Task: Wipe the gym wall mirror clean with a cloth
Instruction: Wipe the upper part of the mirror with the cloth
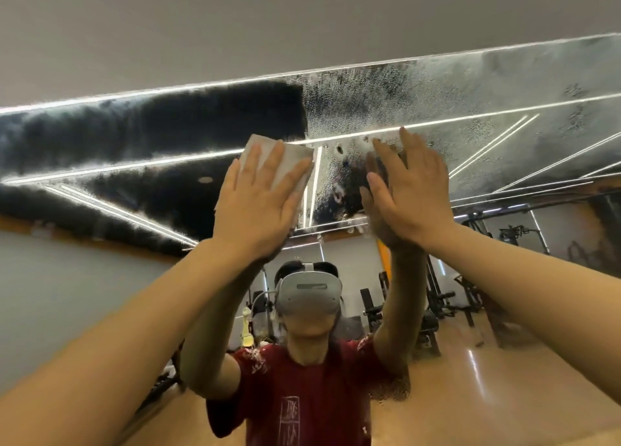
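From the head camera, both arms reach up to the wall mirror [470, 86]. The left hand [258, 204] lies flat with straight, spread fingers, pressing a pale folded cloth [285, 153] against the glass near the mirror's upper edge. The right hand [408, 190] rests open-palmed on the glass just beside it, holding nothing. Right of the cloth the glass is hazy and speckled; left of it, darker and clearer.
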Demonstrator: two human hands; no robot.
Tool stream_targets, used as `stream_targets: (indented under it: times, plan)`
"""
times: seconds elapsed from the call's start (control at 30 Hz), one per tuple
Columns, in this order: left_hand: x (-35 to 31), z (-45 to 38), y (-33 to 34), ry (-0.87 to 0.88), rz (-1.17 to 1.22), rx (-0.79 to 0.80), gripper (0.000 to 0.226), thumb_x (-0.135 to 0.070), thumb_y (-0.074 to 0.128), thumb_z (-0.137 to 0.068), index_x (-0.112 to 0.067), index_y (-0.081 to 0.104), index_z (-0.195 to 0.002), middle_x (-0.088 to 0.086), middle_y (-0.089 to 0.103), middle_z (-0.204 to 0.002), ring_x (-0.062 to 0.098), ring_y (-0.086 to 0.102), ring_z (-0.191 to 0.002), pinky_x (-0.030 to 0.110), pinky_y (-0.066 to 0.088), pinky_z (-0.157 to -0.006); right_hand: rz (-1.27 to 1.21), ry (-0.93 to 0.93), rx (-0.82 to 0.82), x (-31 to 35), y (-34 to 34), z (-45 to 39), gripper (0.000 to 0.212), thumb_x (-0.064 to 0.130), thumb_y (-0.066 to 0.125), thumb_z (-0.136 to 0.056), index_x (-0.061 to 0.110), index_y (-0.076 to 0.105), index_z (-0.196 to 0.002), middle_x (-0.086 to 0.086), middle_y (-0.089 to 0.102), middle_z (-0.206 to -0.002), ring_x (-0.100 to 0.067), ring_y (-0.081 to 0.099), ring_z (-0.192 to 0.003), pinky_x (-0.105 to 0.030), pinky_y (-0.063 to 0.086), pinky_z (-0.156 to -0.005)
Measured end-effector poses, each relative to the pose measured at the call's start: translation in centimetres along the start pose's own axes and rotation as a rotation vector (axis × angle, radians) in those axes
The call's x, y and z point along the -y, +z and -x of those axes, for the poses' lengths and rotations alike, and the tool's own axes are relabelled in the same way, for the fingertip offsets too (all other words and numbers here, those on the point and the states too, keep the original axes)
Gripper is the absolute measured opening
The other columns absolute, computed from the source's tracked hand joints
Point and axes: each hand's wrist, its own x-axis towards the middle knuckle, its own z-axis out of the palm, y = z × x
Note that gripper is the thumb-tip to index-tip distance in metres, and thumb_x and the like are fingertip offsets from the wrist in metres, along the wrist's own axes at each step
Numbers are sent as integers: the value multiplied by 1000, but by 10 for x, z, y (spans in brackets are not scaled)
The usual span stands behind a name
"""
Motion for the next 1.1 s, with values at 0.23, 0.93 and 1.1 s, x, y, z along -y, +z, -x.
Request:
stream_targets:
  times: [0.23, 0.93, 1.1]
  plan:
    - [-11, -37, -3, -99, 40, -27, 59, -51, 9, -99, -40, 14, -156, 2, 5, -167, 29, -2, -153, 48, -2, -122, 75, 10, 38, -22, -6, -6, 68, 56, 18, -92, 25, 43, -148, -16, 34, -155, -35, 26, -145, -55, 15, -117]
    - [-61, -42, -9, -469, 6, 74, 53, -46, 16, -106, -43, 3, -157, 0, -5, -167, 27, -11, -152, 47, -1, -124, -53, -109, 45, -107, -24, -21, 63, 51, 22, -94, 26, 38, -151, -16, 25, -161, -35, 15, -150, -59, 5, -117]
    - [-60, -48, -8, -485, 1, 47, 52, -45, 17, -106, -43, 4, -156, -2, -3, -167, 26, -9, -153, 47, 1, -123, -56, -112, 72, -113, -17, -18, 60, 50, 27, -97, 30, 33, -153, -13, 21, -162, -32, 12, -151, -55, 1, -119]
